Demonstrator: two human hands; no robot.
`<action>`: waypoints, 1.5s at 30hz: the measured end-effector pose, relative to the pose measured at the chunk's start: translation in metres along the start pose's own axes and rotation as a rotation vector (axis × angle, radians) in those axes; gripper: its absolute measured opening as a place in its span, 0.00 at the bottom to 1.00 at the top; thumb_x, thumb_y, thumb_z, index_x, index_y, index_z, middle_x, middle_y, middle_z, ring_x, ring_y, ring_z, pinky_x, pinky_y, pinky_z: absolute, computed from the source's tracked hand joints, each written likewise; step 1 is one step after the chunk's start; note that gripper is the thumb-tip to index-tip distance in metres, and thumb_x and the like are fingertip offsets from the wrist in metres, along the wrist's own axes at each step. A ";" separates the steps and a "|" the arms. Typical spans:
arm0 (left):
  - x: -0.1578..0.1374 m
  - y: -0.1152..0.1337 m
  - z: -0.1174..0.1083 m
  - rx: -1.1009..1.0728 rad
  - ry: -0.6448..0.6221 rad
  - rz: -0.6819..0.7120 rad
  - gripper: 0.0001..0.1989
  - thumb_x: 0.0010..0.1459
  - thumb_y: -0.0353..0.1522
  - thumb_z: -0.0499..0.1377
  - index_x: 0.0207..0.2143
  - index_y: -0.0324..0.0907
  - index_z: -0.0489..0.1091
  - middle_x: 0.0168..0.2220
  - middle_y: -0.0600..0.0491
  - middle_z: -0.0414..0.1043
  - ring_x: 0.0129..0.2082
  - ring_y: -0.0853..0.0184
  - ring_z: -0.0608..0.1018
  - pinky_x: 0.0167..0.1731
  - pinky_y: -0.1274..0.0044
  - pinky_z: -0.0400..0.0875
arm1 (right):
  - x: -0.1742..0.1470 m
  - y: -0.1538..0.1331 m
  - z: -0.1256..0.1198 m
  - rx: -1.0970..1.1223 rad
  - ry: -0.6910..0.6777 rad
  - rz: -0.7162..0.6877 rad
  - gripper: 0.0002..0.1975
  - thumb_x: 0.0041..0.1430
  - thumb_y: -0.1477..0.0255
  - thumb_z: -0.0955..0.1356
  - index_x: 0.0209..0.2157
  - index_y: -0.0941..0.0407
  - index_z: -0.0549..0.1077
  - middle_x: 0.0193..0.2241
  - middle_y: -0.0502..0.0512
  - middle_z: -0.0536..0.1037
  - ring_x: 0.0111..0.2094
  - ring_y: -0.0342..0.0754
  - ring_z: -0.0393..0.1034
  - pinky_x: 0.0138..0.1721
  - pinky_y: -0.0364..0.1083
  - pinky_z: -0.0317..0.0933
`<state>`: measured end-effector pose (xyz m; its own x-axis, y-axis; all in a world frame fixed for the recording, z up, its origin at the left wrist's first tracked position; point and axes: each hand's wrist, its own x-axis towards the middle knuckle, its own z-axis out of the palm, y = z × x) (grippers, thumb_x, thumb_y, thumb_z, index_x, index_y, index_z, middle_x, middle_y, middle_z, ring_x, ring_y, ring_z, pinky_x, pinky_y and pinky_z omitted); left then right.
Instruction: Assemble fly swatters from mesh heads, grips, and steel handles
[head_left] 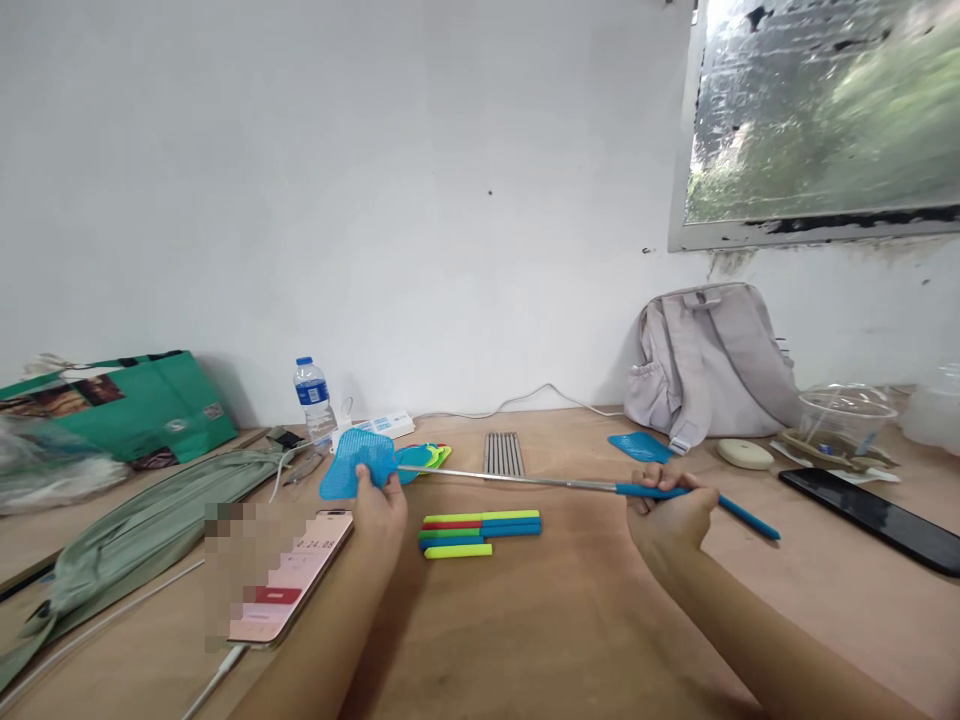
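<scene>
A telescopic fly swatter is stretched between my two hands, its thin metal rod [510,479] extended across the table. My left hand [380,505] pinches the blue swatter head [358,462] near its base. My right hand [671,515] is wrapped around the blue handle [637,490], and a blue length sticks out beyond it to the right. Below the rod lie several coloured handle tubes [480,532] in yellow, red, green and blue. Just behind the rod sits a row of metal rods [504,455]. More coloured swatter heads [431,457] lie beside my left hand.
Another blue swatter head [639,446] lies before a grey backpack [709,360]. At left are a phone [296,585] on a cable, a green strap-like cloth bag [161,510], a water bottle [313,395] and a green bag [142,405]. A black phone [874,515] and plastic cup [847,415] stand right.
</scene>
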<state>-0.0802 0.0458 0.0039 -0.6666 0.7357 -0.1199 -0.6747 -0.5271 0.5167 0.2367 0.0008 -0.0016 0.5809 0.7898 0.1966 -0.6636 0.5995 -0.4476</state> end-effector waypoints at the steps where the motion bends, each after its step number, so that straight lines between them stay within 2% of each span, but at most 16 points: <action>1: -0.004 -0.003 0.003 -0.025 -0.029 -0.014 0.10 0.60 0.32 0.47 0.35 0.44 0.68 0.31 0.58 0.73 0.37 0.78 0.74 0.37 0.85 0.68 | -0.003 0.000 0.002 -0.001 -0.043 0.000 0.12 0.45 0.68 0.57 0.12 0.56 0.54 0.12 0.46 0.58 0.11 0.38 0.52 0.08 0.37 0.40; 5: -0.018 -0.007 0.006 -0.103 -0.022 -0.047 0.14 0.61 0.31 0.43 0.39 0.43 0.67 0.33 0.57 0.74 0.37 0.78 0.74 0.39 0.85 0.68 | -0.011 0.003 0.003 -0.012 -0.115 -0.036 0.13 0.45 0.67 0.57 0.12 0.56 0.54 0.11 0.46 0.59 0.10 0.37 0.51 0.08 0.37 0.41; 9: -0.035 -0.019 0.008 -0.064 -0.002 -0.110 0.12 0.61 0.29 0.45 0.41 0.44 0.66 0.32 0.57 0.74 0.32 0.78 0.75 0.36 0.85 0.69 | -0.034 0.019 0.003 -0.045 -0.189 0.049 0.11 0.45 0.67 0.58 0.15 0.56 0.57 0.15 0.46 0.64 0.09 0.35 0.47 0.08 0.37 0.39; 15: -0.060 -0.032 0.011 -0.072 0.072 -0.198 0.09 0.59 0.28 0.47 0.34 0.43 0.67 0.31 0.58 0.74 0.29 0.79 0.74 0.33 0.87 0.70 | -0.060 0.035 -0.003 -0.057 -0.322 0.101 0.14 0.46 0.64 0.58 0.15 0.57 0.62 0.18 0.47 0.67 0.09 0.34 0.49 0.09 0.37 0.44; 18: -0.076 -0.039 0.008 -0.035 0.030 -0.298 0.09 0.59 0.28 0.48 0.31 0.42 0.67 0.29 0.58 0.73 0.27 0.80 0.74 0.32 0.87 0.70 | -0.074 0.043 -0.006 -0.088 -0.498 0.088 0.15 0.48 0.62 0.59 0.17 0.57 0.66 0.22 0.49 0.69 0.08 0.33 0.49 0.07 0.37 0.44; 22: -0.094 -0.051 0.002 0.007 -0.059 -0.386 0.09 0.58 0.28 0.49 0.29 0.43 0.67 0.28 0.58 0.72 0.28 0.78 0.74 0.34 0.86 0.71 | -0.086 0.053 -0.007 -0.081 -0.748 -0.012 0.16 0.52 0.63 0.58 0.20 0.56 0.68 0.22 0.50 0.70 0.08 0.33 0.46 0.06 0.36 0.42; 26: -0.100 -0.055 -0.001 0.094 -0.043 -0.379 0.09 0.58 0.28 0.49 0.27 0.44 0.67 0.27 0.59 0.71 0.28 0.78 0.74 0.31 0.87 0.71 | -0.083 0.053 -0.010 -0.166 -0.798 -0.103 0.17 0.54 0.62 0.56 0.20 0.56 0.65 0.20 0.51 0.70 0.09 0.35 0.46 0.07 0.37 0.43; 29: -0.101 -0.053 -0.001 0.106 -0.043 -0.388 0.09 0.58 0.28 0.50 0.28 0.44 0.67 0.26 0.60 0.71 0.26 0.79 0.74 0.28 0.89 0.70 | -0.083 0.051 -0.008 -0.243 -0.887 -0.228 0.18 0.54 0.62 0.55 0.18 0.56 0.63 0.19 0.51 0.68 0.10 0.36 0.48 0.09 0.38 0.43; 34: -0.109 -0.049 0.000 0.122 -0.058 -0.471 0.09 0.58 0.28 0.49 0.28 0.43 0.66 0.22 0.60 0.69 0.27 0.79 0.74 0.30 0.89 0.70 | -0.085 0.049 -0.003 -0.279 -1.013 -0.466 0.16 0.55 0.66 0.54 0.17 0.54 0.59 0.13 0.48 0.61 0.13 0.41 0.55 0.14 0.40 0.48; 39: -0.112 -0.047 0.004 0.105 -0.099 -0.474 0.10 0.59 0.28 0.48 0.28 0.42 0.66 0.22 0.59 0.69 0.27 0.79 0.74 0.31 0.90 0.70 | -0.076 0.048 -0.006 -0.333 -1.124 -0.614 0.15 0.55 0.66 0.51 0.18 0.53 0.55 0.15 0.49 0.63 0.15 0.42 0.59 0.15 0.41 0.52; 41: -0.110 -0.048 0.005 0.124 -0.135 -0.464 0.08 0.58 0.28 0.50 0.27 0.42 0.65 0.22 0.58 0.69 0.26 0.78 0.74 0.30 0.90 0.70 | -0.073 0.045 -0.006 -0.445 -1.249 -0.676 0.15 0.56 0.66 0.50 0.18 0.53 0.55 0.17 0.51 0.66 0.16 0.42 0.61 0.16 0.42 0.54; 45: -0.099 -0.049 0.004 0.164 -0.240 -0.385 0.04 0.54 0.26 0.54 0.27 0.41 0.66 0.22 0.58 0.70 0.22 0.78 0.73 0.25 0.88 0.70 | -0.070 0.037 -0.006 -0.709 -1.602 -0.817 0.16 0.56 0.67 0.50 0.18 0.52 0.57 0.20 0.52 0.70 0.18 0.42 0.62 0.19 0.42 0.56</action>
<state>0.0200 0.0007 -0.0064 -0.2733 0.9517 -0.1399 -0.7861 -0.1372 0.6027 0.1735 -0.0331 -0.0370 -0.5751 0.0010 0.8181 0.0245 0.9996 0.0160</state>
